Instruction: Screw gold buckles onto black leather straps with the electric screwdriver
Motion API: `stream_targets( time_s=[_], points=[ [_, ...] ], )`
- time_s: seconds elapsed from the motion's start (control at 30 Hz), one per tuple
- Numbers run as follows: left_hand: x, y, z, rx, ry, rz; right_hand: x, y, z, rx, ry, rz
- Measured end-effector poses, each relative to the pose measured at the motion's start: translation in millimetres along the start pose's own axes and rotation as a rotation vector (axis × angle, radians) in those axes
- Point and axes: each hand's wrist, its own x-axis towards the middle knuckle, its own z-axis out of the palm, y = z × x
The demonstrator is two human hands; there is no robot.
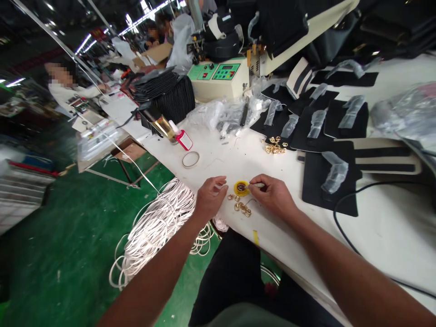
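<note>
My right hand [272, 193] pinches a thin, pale stick-like tool [259, 185], its tip at a small round yellow dish [237, 192] with something dark inside. To the left of the dish is my left hand [211, 194], its fingers curved and the thumb apart, with nothing I can make out between them. Several small gold metal fittings [242, 209] lie on the white table [218, 156] just in front of the dish, between my hands. A second heap of gold fittings [274, 148] sits farther back, beside black flat panels [313, 131].
A red-and-white bottle [184, 139] and a thin ring [190, 159] are at the table's left. Behind stands a machine with a green control panel [226, 71]. A black cable [340, 222] crosses the right side. White cord [160, 222] lies coiled on the green floor. Another person [64, 93] sits far left.
</note>
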Motion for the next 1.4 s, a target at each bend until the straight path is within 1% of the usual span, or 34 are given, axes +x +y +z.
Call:
stream_targets(
  time_s=[0.1,0.17,0.23,0.33,0.47,0.57,0.67,0.77,0.87,0.97,1.03,1.1,1.17,1.3,1.4],
  points=[
    [26.7,-1.6,1.2,-0.027,-0.013,-0.012,1.1,-1.8,0.4,-0.001,-0.015,-0.002],
    [50.9,0.8,5.9,0.007,-0.044,0.049,1.9,-2.6,0.5,0.012,-0.03,-0.002],
    [79.3,7.0,15.6,0.07,-0.094,0.136,2.7,-2.8,0.6,0.023,-0.038,-0.005],
    [124.4,20.6,41.0,0.147,-0.173,0.235,3.9,-2.2,1.5,0.019,-0.029,-0.035],
    [175.4,35.1,86.0,0.223,-0.274,0.297,4.9,-1.5,2.9,-0.012,-0.021,-0.054],
    [198.8,38.9,113.4,0.271,-0.315,0.308,5.8,-1.5,3.4,-0.002,-0.018,-0.035],
    [209.4,39.7,126.9,0.287,-0.337,0.31,6.7,-1.6,3.3,0.02,-0.017,-0.056],
    [212.1,40.0,129.0,0.264,-0.354,0.299,6.9,-2.4,2.5,0.023,-0.027,-0.071],
    [210.7,39.0,124.7,0.203,-0.341,0.266,6.4,-3.8,1.3,0.051,-0.036,-0.047],
    [205.2,35.0,115.0,0.111,-0.299,0.194,5.7,-5.0,0.2,0.042,-0.042,-0.041],
    [197.7,30.8,104.4,0.031,-0.264,0.123,5.3,-5.2,-0.1,0.036,-0.046,-0.038],
    [185.7,26.3,90.4,-0.063,-0.228,0.029,4.6,-4.9,0.1,0.052,-0.045,-0.027],
    [168.6,22.4,74.1,-0.171,-0.197,-0.086,3.8,-4.1,0.8,0.071,-0.046,-0.009],
    [124.0,17.9,41.5,-0.403,-0.171,-0.301,2.3,-2.3,1.8,0.069,-0.058,0.003],
    [91.6,16.3,22.4,-0.555,-0.166,-0.408,1.8,-1.8,0.4,0.137,-0.065,0.02]
  ],
)
